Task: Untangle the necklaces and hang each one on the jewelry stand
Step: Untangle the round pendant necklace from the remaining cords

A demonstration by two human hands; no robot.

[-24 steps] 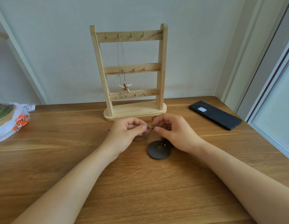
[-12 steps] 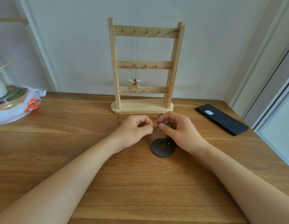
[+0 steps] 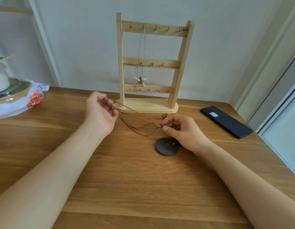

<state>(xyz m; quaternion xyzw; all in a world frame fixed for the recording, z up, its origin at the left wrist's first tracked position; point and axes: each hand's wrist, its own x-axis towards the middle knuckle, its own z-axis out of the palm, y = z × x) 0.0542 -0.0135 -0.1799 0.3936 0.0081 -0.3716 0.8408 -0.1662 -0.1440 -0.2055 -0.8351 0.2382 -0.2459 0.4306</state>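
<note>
A wooden jewelry stand [image 3: 181, 63] with three hook rails stands at the back of the table. A starfish necklace [image 3: 141, 80] hangs from a top hook. In front of the stand my left hand [image 3: 100, 113] holds a brown cord [image 3: 136, 114] in curled fingers and draws it taut to the left. My right hand [image 3: 183, 131] pinches the cord's other end at a knot. Slack loops of the cord lie on the wood between my hands. The cord's black disc pendant [image 3: 165, 148] lies flat just under my right hand.
A black phone [image 3: 226, 121] lies on the table at the right. At the left edge sits a white plastic bag with orange print [image 3: 27, 101] and a lidded bowl. A wall rises right behind the stand, and the wooden table [image 3: 135, 187] stretches toward me.
My left hand has pulled away to the left, drawing the brown cord out taut from the knot that my right hand still pinches. The camera has also shifted.
</note>
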